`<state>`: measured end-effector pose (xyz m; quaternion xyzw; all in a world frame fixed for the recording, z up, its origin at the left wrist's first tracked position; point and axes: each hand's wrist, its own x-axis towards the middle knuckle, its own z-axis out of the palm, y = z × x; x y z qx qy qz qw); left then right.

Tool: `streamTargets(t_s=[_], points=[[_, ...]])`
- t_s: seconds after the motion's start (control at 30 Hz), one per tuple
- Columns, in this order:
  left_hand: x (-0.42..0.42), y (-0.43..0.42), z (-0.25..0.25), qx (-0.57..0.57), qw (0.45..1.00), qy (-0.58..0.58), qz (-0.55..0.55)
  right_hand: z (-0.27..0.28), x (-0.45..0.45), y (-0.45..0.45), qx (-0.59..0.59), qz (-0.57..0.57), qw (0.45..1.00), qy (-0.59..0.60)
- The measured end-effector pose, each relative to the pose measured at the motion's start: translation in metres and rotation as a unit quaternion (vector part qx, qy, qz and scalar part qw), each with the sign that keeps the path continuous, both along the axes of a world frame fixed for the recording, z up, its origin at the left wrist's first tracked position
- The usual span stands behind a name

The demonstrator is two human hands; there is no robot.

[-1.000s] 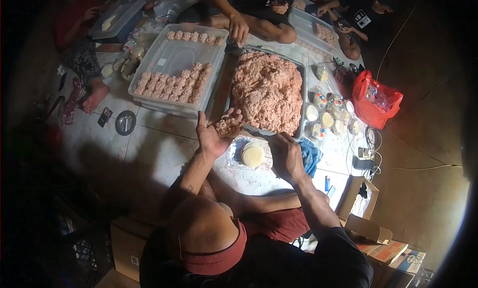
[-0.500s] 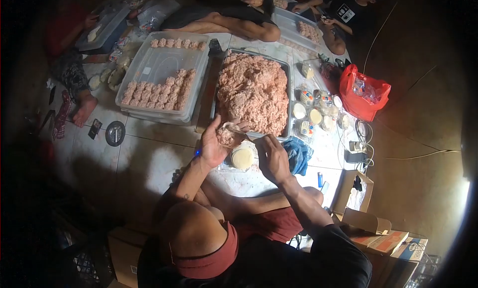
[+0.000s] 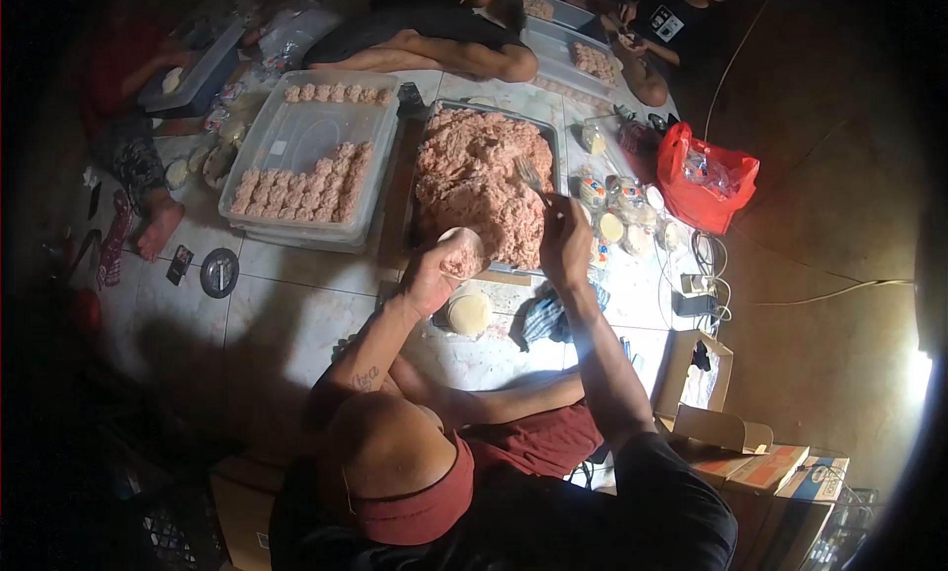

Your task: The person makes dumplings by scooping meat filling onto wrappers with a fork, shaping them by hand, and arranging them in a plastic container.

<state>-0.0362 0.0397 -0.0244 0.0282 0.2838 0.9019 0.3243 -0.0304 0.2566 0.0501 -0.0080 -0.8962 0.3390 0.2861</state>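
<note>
My left hand (image 3: 427, 285) cups a round dumpling wrapper (image 3: 473, 243) with pink minced meat on it, just over the near edge of the meat tub. In my right hand (image 3: 567, 245) is a fork (image 3: 530, 173), its tines touching the minced meat (image 3: 474, 191) near the tub's right side. The meat is heaped high in the rectangular tub (image 3: 556, 146). Below my left hand, a stack of round pale wrappers (image 3: 469, 314) lies on the floor. A blue checked cloth (image 3: 546, 317) is bunched below my right forearm.
Left of the tub, a clear plastic container (image 3: 265, 128) holds rows of dumplings (image 3: 301, 191). Wrapper packs (image 3: 624, 191), a red plastic bag (image 3: 703, 181) and cables (image 3: 703, 265) lie right. Other people sit around the far side. An open cardboard box (image 3: 696, 373) stands near my right elbow.
My right hand has moved the fork from the wrapper up and right to the meat in the tub. My left fingers have curled more around the wrapper. The view has shifted slightly.
</note>
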Motion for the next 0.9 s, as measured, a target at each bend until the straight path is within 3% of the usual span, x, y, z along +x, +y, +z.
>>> streamTargets(t_s=[0.03, 0.1, 0.13, 0.17, 0.23, 0.27, 0.3, 0.37, 0.4, 0.57, 0.63, 0.67, 0.7, 0.73, 0.77, 0.8, 0.9], points=[[-0.003, 0.003, 0.001, 0.052, 0.998, -0.040, -0.001, -0.015, -0.011, 0.012, 0.000, -0.010, 0.998, -0.068], [-0.001, 0.005, -0.002, 0.054, 0.997, -0.062, -0.003, -0.036, -0.011, 0.028, 0.169, 0.014, 0.972, -0.164], [0.000, 0.001, -0.005, 0.088, 0.992, -0.083, -0.020, -0.047, -0.010, 0.039, 0.179, 0.027, 0.974, -0.138], [-0.001, -0.005, -0.005, 0.123, 0.987, -0.100, -0.031, -0.024, -0.001, 0.033, 0.231, -0.004, 0.957, -0.175], [0.000, -0.018, -0.005, 0.117, 0.990, -0.078, -0.028, 0.018, 0.015, 0.014, 0.215, -0.040, 0.948, -0.232], [0.002, -0.023, -0.008, 0.130, 0.987, -0.080, -0.055, 0.034, 0.025, 0.002, 0.159, 0.023, 0.980, -0.120], [0.001, -0.028, -0.007, 0.144, 0.984, -0.072, -0.080, 0.045, 0.035, -0.007, 0.118, 0.105, 0.978, -0.133], [0.007, -0.028, 0.000, 0.102, 0.987, -0.109, -0.054, 0.028, 0.036, -0.008, 0.137, 0.339, 0.926, -0.095], [0.007, -0.029, 0.001, 0.106, 0.985, -0.114, -0.081, 0.015, 0.035, -0.013, 0.202, 0.359, 0.904, -0.113], [0.008, -0.035, 0.006, 0.066, 0.987, -0.065, -0.127, 0.015, 0.042, 0.002, 0.248, 0.326, 0.902, -0.136], [0.006, -0.029, 0.008, 0.085, 0.983, -0.043, -0.155, 0.013, 0.032, -0.011, 0.147, 0.348, 0.917, -0.125], [0.005, -0.027, 0.008, 0.083, 0.990, -0.067, -0.097, 0.019, 0.034, -0.011, 0.156, 0.338, 0.911, -0.179], [0.007, -0.026, 0.005, 0.082, 0.992, -0.092, -0.037, 0.023, 0.040, -0.014, 0.158, 0.340, 0.910, -0.177], [0.006, -0.031, -0.001, 0.102, 0.993, -0.047, -0.031, 0.029, 0.044, -0.019, 0.168, 0.303, 0.926, -0.148], [0.012, -0.032, 0.011, 0.118, 0.988, -0.098, 0.007, 0.029, 0.049, -0.024, 0.171, 0.264, 0.941, -0.122], [0.011, -0.033, 0.008, 0.133, 0.988, -0.079, -0.008, 0.019, 0.058, -0.031, 0.046, 0.260, 0.957, -0.123], [0.014, -0.034, 0.003, 0.137, 0.986, -0.094, -0.012, -0.002, 0.074, -0.042, 0.093, 0.270, 0.942, -0.177]])
